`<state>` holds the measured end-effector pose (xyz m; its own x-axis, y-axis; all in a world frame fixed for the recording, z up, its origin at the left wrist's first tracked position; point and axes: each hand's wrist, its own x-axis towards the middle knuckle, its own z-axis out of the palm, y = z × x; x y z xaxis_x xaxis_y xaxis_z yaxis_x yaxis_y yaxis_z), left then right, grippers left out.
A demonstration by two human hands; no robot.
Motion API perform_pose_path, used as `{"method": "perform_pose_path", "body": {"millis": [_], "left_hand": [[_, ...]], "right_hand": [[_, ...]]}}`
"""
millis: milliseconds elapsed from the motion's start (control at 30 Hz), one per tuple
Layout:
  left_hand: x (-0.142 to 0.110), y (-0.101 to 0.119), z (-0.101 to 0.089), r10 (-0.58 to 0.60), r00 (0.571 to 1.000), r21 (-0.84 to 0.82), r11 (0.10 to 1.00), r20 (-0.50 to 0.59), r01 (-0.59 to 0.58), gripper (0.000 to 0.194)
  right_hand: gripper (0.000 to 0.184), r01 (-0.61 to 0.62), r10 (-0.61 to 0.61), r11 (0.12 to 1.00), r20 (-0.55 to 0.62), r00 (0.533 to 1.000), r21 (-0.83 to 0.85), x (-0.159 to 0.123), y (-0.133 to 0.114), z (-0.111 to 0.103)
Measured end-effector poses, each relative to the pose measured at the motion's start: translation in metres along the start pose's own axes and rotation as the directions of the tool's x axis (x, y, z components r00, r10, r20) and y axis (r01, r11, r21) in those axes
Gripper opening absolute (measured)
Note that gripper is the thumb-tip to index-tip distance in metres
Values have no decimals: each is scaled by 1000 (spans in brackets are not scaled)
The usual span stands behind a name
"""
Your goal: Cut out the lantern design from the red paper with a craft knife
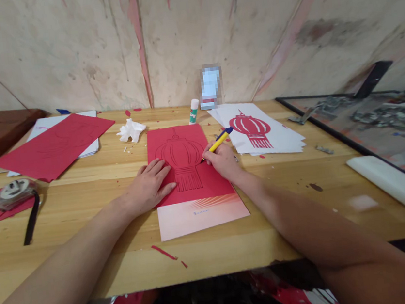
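A sheet of red paper (158, 149) lies before me with a dark-lined lantern figure on it. Under its lower edge shows a pale pink printed sheet (181, 222). My left hand (153, 182) rests flat on the red paper's left side, fingers spread beside the lantern's tassel. At the right edge of the lantern, my right hand (221, 159) is closed round a yellow pen (218, 143) with a blue end. The pen slants up to the right, and its tip is low against the red paper; whether it touches cannot be made out.
Behind stand a glue stick (193, 111) and a blurred phone (211, 87). White sheets with a red cut-paper lantern (251, 127) lie right, near a white case (389, 184) and dark-framed panel (311, 112). Left are crumpled tissue (131, 130), red paper (55, 144) and a tape measure (17, 192).
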<state>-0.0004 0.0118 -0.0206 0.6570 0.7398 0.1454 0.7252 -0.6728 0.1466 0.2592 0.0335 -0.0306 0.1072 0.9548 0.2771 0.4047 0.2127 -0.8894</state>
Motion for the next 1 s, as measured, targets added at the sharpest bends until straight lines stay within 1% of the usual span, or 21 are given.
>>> {"method": "perform_pose_path", "body": {"millis": [333,533,800,1000], "left_hand": [[-1,-1,1,-5,1000,9,1000,2,5,53],[0,-1,2,2,1000,36,999,12,-3,54],[0,0,0,1,1000,39,999,24,-2,55],[-1,-2,2,6,1000,6,1000,-9,-6,53]], "right_hand": [[9,-20,19,1000,33,999,24,-1,-3,1],[10,-11,11,999,0,1000,46,-1,-4,1],[6,-22,20,999,47,999,48,-1,-2,1],[6,-20,19,999,34,999,43,-1,-2,2]]}}
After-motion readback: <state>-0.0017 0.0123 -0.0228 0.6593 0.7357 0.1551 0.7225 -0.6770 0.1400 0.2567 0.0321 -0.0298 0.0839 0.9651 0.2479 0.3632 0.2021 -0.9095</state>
